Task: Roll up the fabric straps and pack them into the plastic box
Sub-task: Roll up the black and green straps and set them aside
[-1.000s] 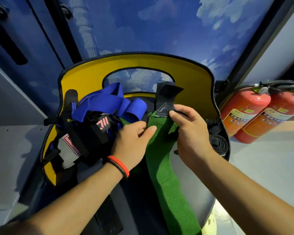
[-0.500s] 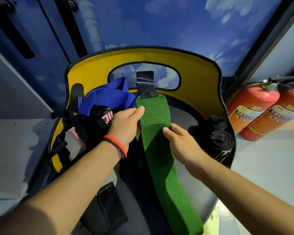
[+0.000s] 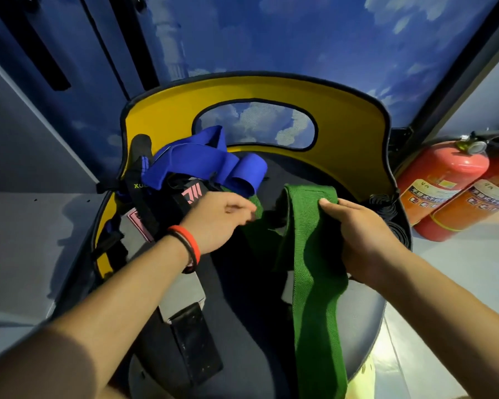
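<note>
At the bottom of the frame our two forearms reach up over the dark chair seat (image 3: 363, 338). Between them, the green strap (image 3: 314, 283) runs from the lower edge, right of centre, up to the middle of the picture. There it folds over on itself, and a shorter length drops back toward the left.

Our right hand (image 3: 357, 234) grips the green strap just below that fold, thumb on the upper face and fingers wrapped round its right edge. Our left hand (image 3: 216, 220), with red and black wristbands (image 3: 186, 246) on the wrist, reaches to the strap's short left end. Its fingertips are blurred, so we cannot tell whether they pinch the cloth or only touch it.

Lower left of centre, a grey strap (image 3: 182, 295) with a black end patch lies flat on the seat. Above the left hand is a tangle of black straps (image 3: 167, 197), one bearing a pink mark. A blue strap (image 3: 202, 165) lies looped over the tangle. At the seat's right edge, just beyond the right hand, sit rolled black straps (image 3: 386, 205).

Farther up, the yellow chair back (image 3: 343, 116) curves round the seat, with an oval opening in it. Two red fire extinguishers (image 3: 441, 180) lean at the right of the frame. A wall (image 3: 300, 33) printed with blue sky and clouds fills the top.
</note>
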A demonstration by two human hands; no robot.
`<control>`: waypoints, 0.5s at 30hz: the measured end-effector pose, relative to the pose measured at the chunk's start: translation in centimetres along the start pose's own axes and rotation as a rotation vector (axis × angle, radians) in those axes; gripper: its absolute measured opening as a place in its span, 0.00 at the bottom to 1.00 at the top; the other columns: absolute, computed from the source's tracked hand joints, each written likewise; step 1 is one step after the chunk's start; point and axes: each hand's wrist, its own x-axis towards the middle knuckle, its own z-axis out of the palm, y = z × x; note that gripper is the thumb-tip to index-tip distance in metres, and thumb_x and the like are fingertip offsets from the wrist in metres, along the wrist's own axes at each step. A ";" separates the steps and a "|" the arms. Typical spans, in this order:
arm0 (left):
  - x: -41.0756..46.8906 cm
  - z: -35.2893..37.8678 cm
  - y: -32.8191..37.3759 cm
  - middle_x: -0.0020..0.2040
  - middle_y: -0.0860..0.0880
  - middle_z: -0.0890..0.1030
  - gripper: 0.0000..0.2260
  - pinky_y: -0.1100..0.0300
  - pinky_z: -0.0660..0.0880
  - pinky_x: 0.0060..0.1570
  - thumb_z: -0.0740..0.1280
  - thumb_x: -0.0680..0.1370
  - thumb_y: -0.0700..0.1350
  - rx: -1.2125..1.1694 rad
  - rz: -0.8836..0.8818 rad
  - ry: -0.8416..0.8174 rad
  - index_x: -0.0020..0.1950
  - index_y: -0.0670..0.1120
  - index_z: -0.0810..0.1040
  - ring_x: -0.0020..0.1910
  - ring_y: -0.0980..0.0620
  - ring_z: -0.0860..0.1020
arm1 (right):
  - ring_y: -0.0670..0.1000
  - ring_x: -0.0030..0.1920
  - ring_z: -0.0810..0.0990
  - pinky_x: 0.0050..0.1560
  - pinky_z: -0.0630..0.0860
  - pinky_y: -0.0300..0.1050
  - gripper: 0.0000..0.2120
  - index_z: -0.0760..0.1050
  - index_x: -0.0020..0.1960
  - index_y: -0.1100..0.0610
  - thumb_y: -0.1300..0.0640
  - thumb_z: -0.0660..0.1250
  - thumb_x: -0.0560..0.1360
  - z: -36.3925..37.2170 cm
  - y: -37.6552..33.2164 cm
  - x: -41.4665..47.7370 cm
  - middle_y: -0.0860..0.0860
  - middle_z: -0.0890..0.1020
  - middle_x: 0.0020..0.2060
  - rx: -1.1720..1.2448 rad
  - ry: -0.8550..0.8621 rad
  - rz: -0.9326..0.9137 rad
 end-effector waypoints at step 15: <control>-2.9 4.9 -2.0 0.34 0.51 0.77 0.09 0.59 0.65 0.35 0.67 0.79 0.49 0.421 0.307 0.117 0.42 0.47 0.79 0.35 0.54 0.72 | 0.58 0.50 0.77 0.52 0.74 0.54 0.12 0.68 0.52 0.47 0.50 0.72 0.78 -1.3 -0.5 0.4 0.55 0.74 0.48 0.211 0.105 -0.092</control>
